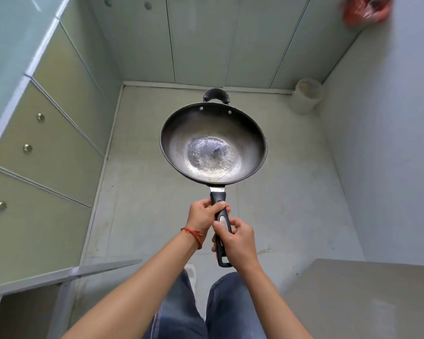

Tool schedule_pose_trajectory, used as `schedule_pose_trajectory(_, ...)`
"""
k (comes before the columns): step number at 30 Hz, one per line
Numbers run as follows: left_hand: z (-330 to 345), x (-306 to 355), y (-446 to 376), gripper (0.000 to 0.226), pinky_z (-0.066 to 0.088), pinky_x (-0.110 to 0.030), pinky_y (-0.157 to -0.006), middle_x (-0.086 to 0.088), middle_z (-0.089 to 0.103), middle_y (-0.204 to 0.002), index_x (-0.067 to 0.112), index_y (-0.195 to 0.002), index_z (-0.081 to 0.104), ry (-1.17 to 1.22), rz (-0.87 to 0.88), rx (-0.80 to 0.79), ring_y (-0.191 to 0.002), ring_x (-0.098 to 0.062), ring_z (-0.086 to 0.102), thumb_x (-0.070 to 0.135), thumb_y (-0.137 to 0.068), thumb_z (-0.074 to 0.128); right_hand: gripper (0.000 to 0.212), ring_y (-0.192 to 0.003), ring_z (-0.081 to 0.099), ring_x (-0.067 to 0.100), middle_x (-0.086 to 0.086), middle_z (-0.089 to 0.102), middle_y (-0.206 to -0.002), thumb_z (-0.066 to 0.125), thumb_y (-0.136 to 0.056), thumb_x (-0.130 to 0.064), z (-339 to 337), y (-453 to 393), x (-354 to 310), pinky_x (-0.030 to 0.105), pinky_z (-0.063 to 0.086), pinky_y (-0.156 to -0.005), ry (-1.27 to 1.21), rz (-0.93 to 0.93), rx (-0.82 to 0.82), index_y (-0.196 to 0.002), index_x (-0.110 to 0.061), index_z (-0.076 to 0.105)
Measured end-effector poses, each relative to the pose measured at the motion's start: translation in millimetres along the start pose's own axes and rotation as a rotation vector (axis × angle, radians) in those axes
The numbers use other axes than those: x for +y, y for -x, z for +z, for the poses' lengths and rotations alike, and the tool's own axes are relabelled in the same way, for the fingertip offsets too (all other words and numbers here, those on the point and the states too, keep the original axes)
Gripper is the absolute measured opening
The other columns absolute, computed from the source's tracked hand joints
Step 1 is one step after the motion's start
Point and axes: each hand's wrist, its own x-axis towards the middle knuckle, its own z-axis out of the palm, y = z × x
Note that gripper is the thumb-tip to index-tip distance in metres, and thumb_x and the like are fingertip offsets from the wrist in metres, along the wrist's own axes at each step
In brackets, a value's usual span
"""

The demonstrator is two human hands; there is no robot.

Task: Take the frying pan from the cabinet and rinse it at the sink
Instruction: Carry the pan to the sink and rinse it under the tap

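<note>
A dark round frying pan (pixel 213 145) with a worn, shiny bottom and a small loop handle at its far side hangs level above the floor in front of me. Both hands grip its long black handle. My left hand (pixel 202 215), with a red string at the wrist, holds the handle near the pan. My right hand (pixel 238 238) holds it lower, near the end. No sink is in view.
Pale green cabinet doors (pixel 47 133) with round metal knobs run along the left. More cabinet panels (pixel 201 37) close the far end. A white bucket (pixel 304 95) stands in the far right corner. A grey countertop (pixel 367 297) lies at lower right. A red plastic bag (pixel 364 9) sits at top right.
</note>
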Motion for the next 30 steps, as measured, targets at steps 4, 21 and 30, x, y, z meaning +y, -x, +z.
schedule_pose_trajectory(4, 22, 53, -39, 0.014, 0.057, -0.023, -0.058, -0.001, 0.068, -0.057, 0.002, -0.072, 0.062, 0.024, 0.039, -0.016, -0.055, -0.008, 0.067, -0.004, -0.083, 0.056, 0.012, -0.039, 0.055, 0.019, 0.011, 0.058, -0.057, 0.062, -0.083, -0.011, -2, -47, -46, 0.029, 0.048, -0.043, -0.014, -0.055, 0.002, -0.076, -0.007, 0.053)
schedule_pose_trajectory(21, 160, 255, -233, 0.015, 0.056, -0.022, -0.054, 0.001, 0.068, -0.051, -0.001, -0.072, 0.060, 0.107, 0.199, 0.062, -0.053, -0.008, 0.066, -0.006, -0.084, 0.052, 0.014, -0.038, 0.055, 0.018, 0.009, 0.056, -0.055, 0.063, -0.082, -0.009, -63, -288, -248, 0.026, 0.046, -0.042, 0.022, -0.232, -0.117, -0.074, -0.010, 0.051)
schedule_pose_trajectory(30, 187, 368, -371, 0.015, 0.056, -0.022, -0.054, -0.001, 0.068, -0.054, -0.001, -0.072, 0.060, 0.120, 0.247, 0.056, -0.052, -0.008, 0.066, -0.007, -0.084, 0.052, 0.013, -0.036, 0.054, 0.017, 0.015, 0.055, -0.059, 0.063, -0.082, -0.009, -42, -438, -350, 0.025, 0.045, -0.041, 0.019, -0.284, -0.130, -0.076, -0.008, 0.052)
